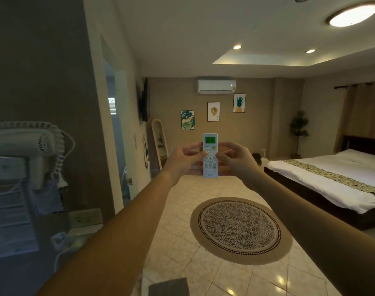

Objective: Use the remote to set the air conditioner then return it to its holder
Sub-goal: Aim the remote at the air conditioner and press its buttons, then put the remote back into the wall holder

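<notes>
A white remote with a lit green screen is held upright in front of me, at arm's length, its top toward the far wall. My left hand grips its left side and my right hand grips its right side, both thumbs resting on the buttons. The white air conditioner hangs high on the far wall, straight above the remote in view. I see no remote holder that I can identify.
A wall-mounted hair dryer with a coiled cord is close on my left. A round woven rug lies on the tiled floor. A bed stands at the right. A standing mirror leans by the left wall.
</notes>
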The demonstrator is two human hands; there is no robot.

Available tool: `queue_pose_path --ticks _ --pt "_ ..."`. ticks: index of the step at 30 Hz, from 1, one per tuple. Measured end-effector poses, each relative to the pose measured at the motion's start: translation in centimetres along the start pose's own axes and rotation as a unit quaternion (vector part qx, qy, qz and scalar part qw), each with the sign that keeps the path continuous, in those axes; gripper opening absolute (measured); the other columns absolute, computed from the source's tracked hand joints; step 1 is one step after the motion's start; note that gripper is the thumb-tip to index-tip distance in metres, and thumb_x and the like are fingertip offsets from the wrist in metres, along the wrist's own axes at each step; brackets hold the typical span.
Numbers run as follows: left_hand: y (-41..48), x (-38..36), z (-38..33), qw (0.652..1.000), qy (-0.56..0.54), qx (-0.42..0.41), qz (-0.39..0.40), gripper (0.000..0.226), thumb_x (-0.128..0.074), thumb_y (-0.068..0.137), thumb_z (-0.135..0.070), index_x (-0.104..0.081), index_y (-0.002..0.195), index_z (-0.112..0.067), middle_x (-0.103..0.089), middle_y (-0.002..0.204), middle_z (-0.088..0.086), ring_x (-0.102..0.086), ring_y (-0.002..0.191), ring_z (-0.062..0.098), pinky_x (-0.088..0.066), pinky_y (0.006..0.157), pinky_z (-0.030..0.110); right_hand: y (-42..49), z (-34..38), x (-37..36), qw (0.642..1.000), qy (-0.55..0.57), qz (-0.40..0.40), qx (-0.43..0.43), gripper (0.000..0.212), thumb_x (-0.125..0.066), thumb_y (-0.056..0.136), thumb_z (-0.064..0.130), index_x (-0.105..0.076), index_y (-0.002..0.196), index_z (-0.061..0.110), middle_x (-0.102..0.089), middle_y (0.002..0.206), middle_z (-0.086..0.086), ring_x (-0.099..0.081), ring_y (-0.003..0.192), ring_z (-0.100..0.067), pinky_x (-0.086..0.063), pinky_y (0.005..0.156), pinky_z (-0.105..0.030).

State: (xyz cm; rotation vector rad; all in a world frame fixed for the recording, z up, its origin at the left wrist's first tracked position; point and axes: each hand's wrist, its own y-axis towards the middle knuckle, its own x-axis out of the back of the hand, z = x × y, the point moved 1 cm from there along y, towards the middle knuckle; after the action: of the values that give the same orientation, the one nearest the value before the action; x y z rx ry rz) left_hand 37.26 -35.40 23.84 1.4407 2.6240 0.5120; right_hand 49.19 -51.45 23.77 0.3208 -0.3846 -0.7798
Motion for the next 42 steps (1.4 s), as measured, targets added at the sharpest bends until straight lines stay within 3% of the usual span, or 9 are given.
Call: queue_pose_path --ticks 5,10,16,26,32,39,42 --pt "-1.0 5.0 0.2 1.0 0.0 0.005 -0.019 0.043 -0.076 0.095 -0.009 -0.071 0.136 -0.02 -0.081 0.116 0.011 -0.08 0.103 0.029 -0.068 0.078 0.045 1.0 0.5 -5.0 1.0 0.003 0.018 0.005 0.029 -0.063 0.103 0.009 -0.065 0.129 0.021 -0.077 0.101 -0.008 -0.081 0.084 -0.013 -0.067 0.069 -0.032" --pt "-2.6 10.2 0.8 0.998 0.017 0.007 -0.053 0.044 -0.076 0.095 -0.009 -0.07 0.137 -0.02 -0.082 0.112 0.009 -0.08 0.1 0.03 -0.069 0.076 0.044 2.0 0.6 -10.4 0.999 0.008 0.047 0.001 0.031 -0.063 0.102 0.01 -0.065 0.131 0.022 -0.077 0.105 -0.01 -0.08 0.093 -0.02 -0.068 0.072 -0.037" --pt "-5.1 16.7 1.6 0.996 0.026 0.019 -0.08 0.044 -0.076 0.095 -0.008 -0.071 0.137 -0.02 -0.079 0.116 0.012 -0.082 0.088 0.019 -0.067 0.067 0.034 2.8 0.7 -17.3 0.996 0.016 0.091 0.002 0.033 -0.065 0.102 0.011 -0.064 0.134 0.02 -0.075 0.109 -0.014 -0.078 0.1 -0.027 -0.067 0.083 -0.052" --pt "-10.6 26.5 3.6 0.987 0.02 0.046 -0.154 0.044 -0.078 0.093 -0.008 -0.072 0.135 -0.019 -0.078 0.114 0.016 -0.08 0.1 0.033 -0.065 0.084 0.057 2.3 0.7 -29.2 0.988 0.026 0.155 0.001 0.034 -0.064 0.103 0.012 -0.061 0.136 0.019 -0.072 0.11 -0.011 -0.076 0.101 -0.027 -0.066 0.086 -0.053" --pt "-14.3 31.7 5.0 0.981 0.027 0.059 -0.185 0.044 -0.077 0.094 -0.008 -0.071 0.135 -0.021 -0.078 0.114 0.015 -0.08 0.098 0.028 -0.068 0.078 0.043 1.4 0.4 -35.4 0.981 0.034 0.193 0.007 0.033 -0.065 0.102 0.012 -0.061 0.135 0.019 -0.069 0.116 -0.013 -0.076 0.101 -0.028 -0.068 0.08 -0.046" --pt "-17.9 37.0 7.0 0.968 0.002 0.092 -0.235 0.035 -0.079 0.092 -0.008 -0.077 0.119 -0.031 -0.08 0.109 0.008 -0.08 0.1 0.024 -0.067 0.084 0.048 0.2 -0.3 -42.4 0.97 0.061 0.236 -0.006 0.033 -0.066 0.101 0.01 -0.061 0.134 0.016 -0.074 0.112 -0.007 -0.078 0.097 -0.022 -0.069 0.075 -0.038" --pt "-19.2 38.8 8.0 0.963 -0.005 0.103 -0.249 0.039 -0.078 0.093 -0.005 -0.075 0.127 -0.025 -0.082 0.107 0.005 -0.08 0.098 0.022 -0.068 0.081 0.043 0.0 -1.0 -44.9 0.966 0.059 0.252 -0.006 0.033 -0.066 0.101 0.009 -0.062 0.132 0.017 -0.074 0.111 -0.009 -0.078 0.097 -0.022 -0.069 0.075 -0.037"
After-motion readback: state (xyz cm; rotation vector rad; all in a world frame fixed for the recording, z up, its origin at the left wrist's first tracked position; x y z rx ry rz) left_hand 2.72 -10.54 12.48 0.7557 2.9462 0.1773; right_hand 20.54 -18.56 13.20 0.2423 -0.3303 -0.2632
